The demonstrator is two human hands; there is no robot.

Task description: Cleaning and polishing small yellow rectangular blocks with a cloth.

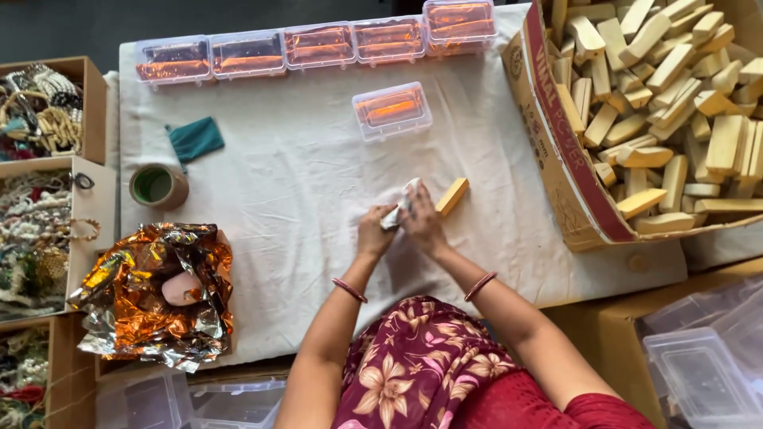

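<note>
Here a big cardboard box (556, 135) of pale wooden blocks stands at the right of the white cloth-covered table (294, 199). Mid-table, the right hand (424, 225) closes on a wooden block (451, 195), and the left hand (373, 232) pinches a white cloth (401, 208) against it.

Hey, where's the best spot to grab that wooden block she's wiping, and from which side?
Probably the free far end of the wooden block, approached from above and the right. It lies flat on the white cloth, angled up to the right. Its near end is covered by the right hand and the white rag that the left hand also touches.
</note>
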